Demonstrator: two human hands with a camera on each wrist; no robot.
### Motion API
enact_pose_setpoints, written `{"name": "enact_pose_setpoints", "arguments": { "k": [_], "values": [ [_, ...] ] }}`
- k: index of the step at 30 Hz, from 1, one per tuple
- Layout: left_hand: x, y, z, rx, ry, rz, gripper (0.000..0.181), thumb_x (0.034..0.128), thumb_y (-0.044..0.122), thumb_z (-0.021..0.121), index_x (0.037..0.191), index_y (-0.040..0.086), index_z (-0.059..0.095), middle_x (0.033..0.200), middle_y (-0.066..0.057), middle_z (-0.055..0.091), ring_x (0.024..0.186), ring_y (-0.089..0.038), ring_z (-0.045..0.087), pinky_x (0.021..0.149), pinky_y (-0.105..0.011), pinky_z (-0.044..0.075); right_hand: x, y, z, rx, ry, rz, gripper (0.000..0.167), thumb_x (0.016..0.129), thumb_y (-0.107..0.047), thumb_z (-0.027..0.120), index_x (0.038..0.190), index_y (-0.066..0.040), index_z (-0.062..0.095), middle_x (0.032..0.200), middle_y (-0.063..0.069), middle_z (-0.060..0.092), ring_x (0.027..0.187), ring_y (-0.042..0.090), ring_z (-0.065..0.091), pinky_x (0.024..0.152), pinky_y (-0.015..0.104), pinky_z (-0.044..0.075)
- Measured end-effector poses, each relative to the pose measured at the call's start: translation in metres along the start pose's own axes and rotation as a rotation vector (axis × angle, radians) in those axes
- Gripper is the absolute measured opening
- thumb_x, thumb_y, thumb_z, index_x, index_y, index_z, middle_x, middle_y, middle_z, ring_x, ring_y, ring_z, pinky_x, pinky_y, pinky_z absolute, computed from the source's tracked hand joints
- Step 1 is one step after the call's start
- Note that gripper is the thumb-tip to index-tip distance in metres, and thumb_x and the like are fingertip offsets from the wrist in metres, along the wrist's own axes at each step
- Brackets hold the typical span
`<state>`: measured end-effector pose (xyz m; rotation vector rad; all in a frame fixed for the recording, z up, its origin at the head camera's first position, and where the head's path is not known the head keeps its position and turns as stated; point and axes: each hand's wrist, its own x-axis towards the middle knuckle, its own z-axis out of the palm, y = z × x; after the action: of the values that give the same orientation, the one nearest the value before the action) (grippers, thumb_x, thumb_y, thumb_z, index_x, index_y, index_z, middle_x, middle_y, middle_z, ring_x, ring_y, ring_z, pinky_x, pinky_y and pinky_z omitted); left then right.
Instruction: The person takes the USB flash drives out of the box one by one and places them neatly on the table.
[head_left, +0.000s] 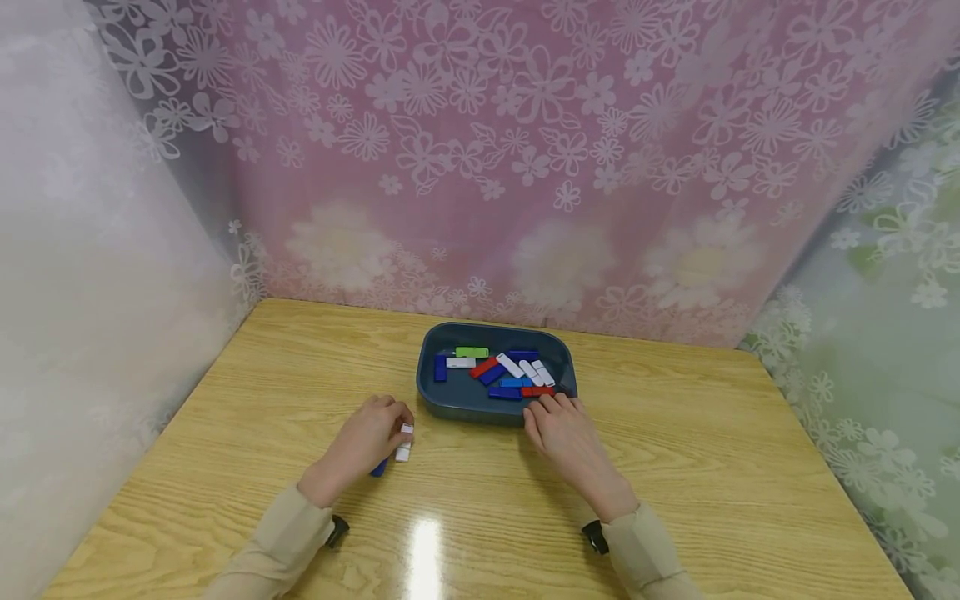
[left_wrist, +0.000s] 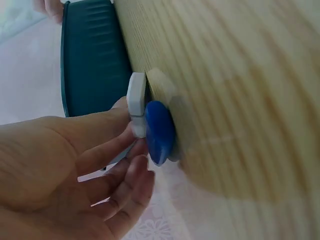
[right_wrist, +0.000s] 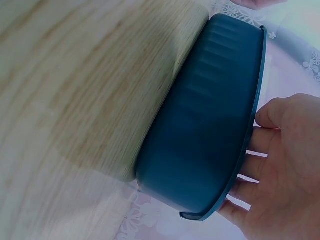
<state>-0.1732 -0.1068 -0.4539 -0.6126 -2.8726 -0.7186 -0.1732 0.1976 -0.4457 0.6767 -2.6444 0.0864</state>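
My left hand (head_left: 367, 437) pinches a white stick-shaped piece (head_left: 403, 452) between thumb and fingers, left of the bin. In the left wrist view the same white piece (left_wrist: 136, 97) stands at the fingertips, beside a blue piece (left_wrist: 160, 132) on the table; that hand (left_wrist: 75, 165) has its other fingers loosely bent. My right hand (head_left: 566, 442) rests at the near right rim of the dark teal bin (head_left: 468, 412). The right wrist view has this hand (right_wrist: 290, 160) with thumb and fingers gripping the rim of the bin (right_wrist: 200, 110).
Inside the bin lie several small pieces, among them a green one (head_left: 472, 352), a white one (head_left: 461, 363) and a red one (head_left: 537, 392). The wooden table (head_left: 675, 467) meets a pink flowered curtain (head_left: 480, 208) behind the bin.
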Motion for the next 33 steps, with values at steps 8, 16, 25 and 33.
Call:
{"name": "enact_pose_setpoints", "arguments": {
  "k": [8, 16, 25, 33],
  "values": [
    [-0.004, -0.002, -0.006, -0.001, -0.090, 0.011, 0.024, 0.0818, 0.018, 0.084, 0.100, 0.006, 0.074, 0.090, -0.003, 0.062, 0.082, -0.017, 0.051, 0.081, -0.038, 0.048, 0.000, 0.000, 0.000, -0.005, 0.027, -0.012, 0.024, 0.101, -0.018, 0.059, 0.080, -0.007, 0.064, 0.076, 0.005, 0.059, 0.077, 0.028, 0.053, 0.071, 0.039, 0.043],
    [-0.009, -0.004, -0.011, 0.014, -0.149, 0.013, 0.027, 0.0775, 0.023, 0.088, 0.097, 0.011, 0.074, 0.087, 0.001, 0.062, 0.081, -0.014, 0.054, 0.078, -0.036, 0.049, 0.000, 0.000, 0.000, -0.003, 0.019, -0.006, 0.024, 0.101, -0.019, 0.059, 0.081, -0.007, 0.065, 0.076, 0.005, 0.059, 0.078, 0.028, 0.053, 0.072, 0.039, 0.043],
    [-0.012, -0.006, -0.014, 0.002, -0.130, 0.022, 0.019, 0.0835, 0.020, 0.083, 0.097, 0.011, 0.075, 0.091, 0.001, 0.065, 0.082, -0.016, 0.057, 0.081, -0.038, 0.053, 0.000, -0.001, -0.002, -0.001, 0.013, -0.001, 0.023, 0.101, -0.018, 0.060, 0.082, -0.006, 0.066, 0.077, 0.006, 0.059, 0.078, 0.028, 0.053, 0.071, 0.038, 0.042],
    [-0.005, -0.005, -0.019, -0.054, 0.012, -0.010, 0.005, 0.0948, 0.011, 0.071, 0.096, 0.007, 0.074, 0.085, 0.001, 0.067, 0.069, -0.008, 0.058, 0.062, -0.025, 0.049, 0.001, -0.003, -0.005, 0.003, 0.002, 0.006, 0.022, 0.100, -0.018, 0.061, 0.083, -0.005, 0.067, 0.078, 0.006, 0.061, 0.079, 0.029, 0.054, 0.072, 0.039, 0.044]
  ]
}}
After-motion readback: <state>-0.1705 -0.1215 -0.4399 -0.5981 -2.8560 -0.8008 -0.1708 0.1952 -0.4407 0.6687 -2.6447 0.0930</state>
